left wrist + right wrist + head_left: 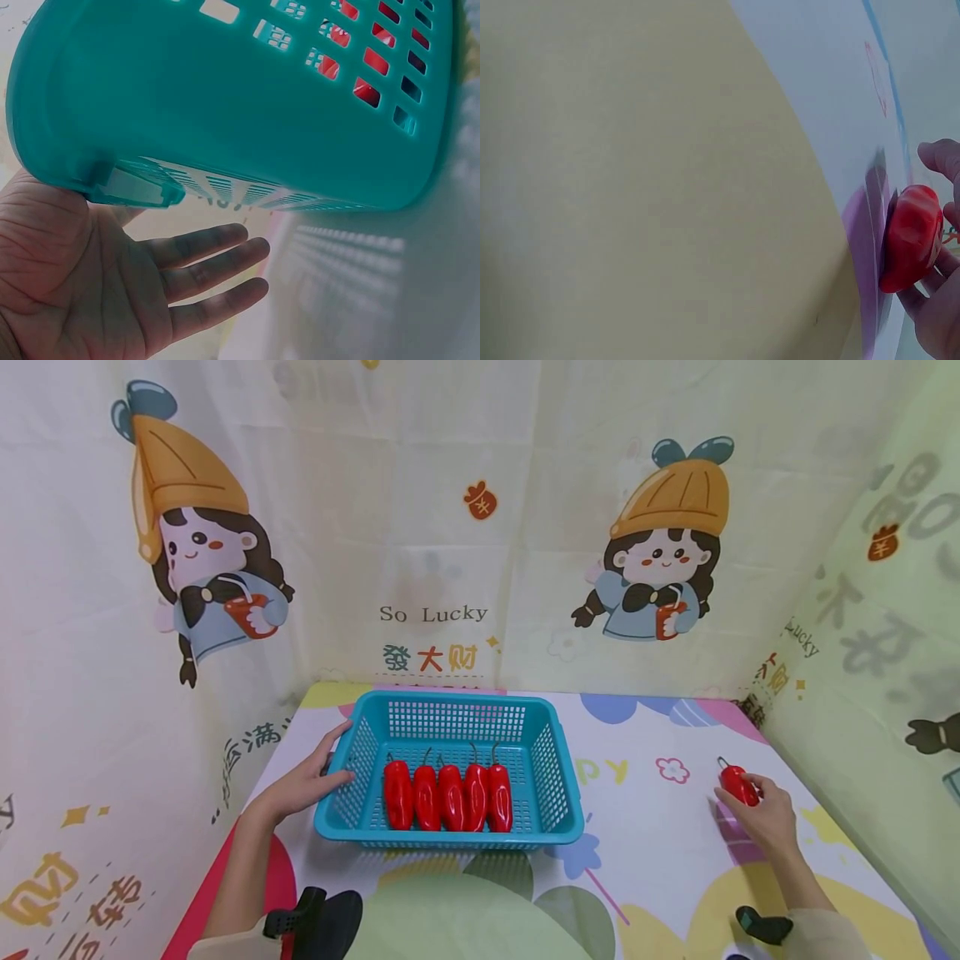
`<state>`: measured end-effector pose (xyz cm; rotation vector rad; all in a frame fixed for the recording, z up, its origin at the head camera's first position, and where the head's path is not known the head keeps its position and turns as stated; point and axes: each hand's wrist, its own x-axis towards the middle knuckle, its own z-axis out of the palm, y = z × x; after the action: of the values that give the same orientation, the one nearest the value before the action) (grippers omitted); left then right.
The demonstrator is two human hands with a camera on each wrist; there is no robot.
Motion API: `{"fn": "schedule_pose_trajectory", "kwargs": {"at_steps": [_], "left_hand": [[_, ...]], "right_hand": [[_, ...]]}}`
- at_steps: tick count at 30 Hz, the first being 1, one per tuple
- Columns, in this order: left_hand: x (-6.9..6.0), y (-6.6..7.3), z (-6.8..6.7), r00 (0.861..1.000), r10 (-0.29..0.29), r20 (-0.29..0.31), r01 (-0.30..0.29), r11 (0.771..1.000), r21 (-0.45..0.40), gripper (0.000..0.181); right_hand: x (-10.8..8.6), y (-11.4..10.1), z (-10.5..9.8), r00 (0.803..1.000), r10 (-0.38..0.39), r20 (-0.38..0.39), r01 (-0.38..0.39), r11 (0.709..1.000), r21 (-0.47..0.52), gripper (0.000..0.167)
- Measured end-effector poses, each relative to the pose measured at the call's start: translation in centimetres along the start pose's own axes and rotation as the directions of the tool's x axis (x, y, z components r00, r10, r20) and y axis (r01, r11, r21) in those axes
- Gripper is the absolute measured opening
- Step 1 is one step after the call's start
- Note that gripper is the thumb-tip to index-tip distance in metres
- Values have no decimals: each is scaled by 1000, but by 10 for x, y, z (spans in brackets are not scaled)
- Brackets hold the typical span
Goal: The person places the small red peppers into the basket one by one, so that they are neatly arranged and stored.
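Note:
A teal plastic basket [450, 837] stands on the table with several red chili peppers [452, 797] lined up side by side inside. At its left end, my left hand [307, 783] holds the rim, with the thumb and a finger over the edge. In the left wrist view, three straight fingers [217, 277] extend below the rim, apart from the basket wall. Far to the right, my right hand [768, 814] holds a single red chili pepper [738, 785] at the table surface. In the right wrist view this pepper [913, 238] lies among the fingers, some of them cut off.
A printed cloth with cartoon figures [667, 560] hangs behind the table and along both sides. The table cover [637, 827] has flowers, letters and coloured shapes printed on it. White tabletop lies between the basket and the right hand.

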<state>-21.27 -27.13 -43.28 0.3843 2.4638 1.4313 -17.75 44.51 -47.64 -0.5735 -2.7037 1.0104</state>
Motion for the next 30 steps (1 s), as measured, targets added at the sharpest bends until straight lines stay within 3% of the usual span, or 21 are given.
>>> {"fn": "schedule_pose_trajectory", "kwargs": {"at_steps": [18, 30], "left_hand": [[0, 0, 0, 1000, -11, -3, 11, 1000, 6, 95], [0, 1, 1, 1000, -11, -5, 11, 1000, 7, 96]], "right_hand": [[11, 10, -2, 998, 6, 61, -4, 1000, -24, 69], [11, 12, 0, 999, -24, 27, 25, 998, -49, 64]]}}
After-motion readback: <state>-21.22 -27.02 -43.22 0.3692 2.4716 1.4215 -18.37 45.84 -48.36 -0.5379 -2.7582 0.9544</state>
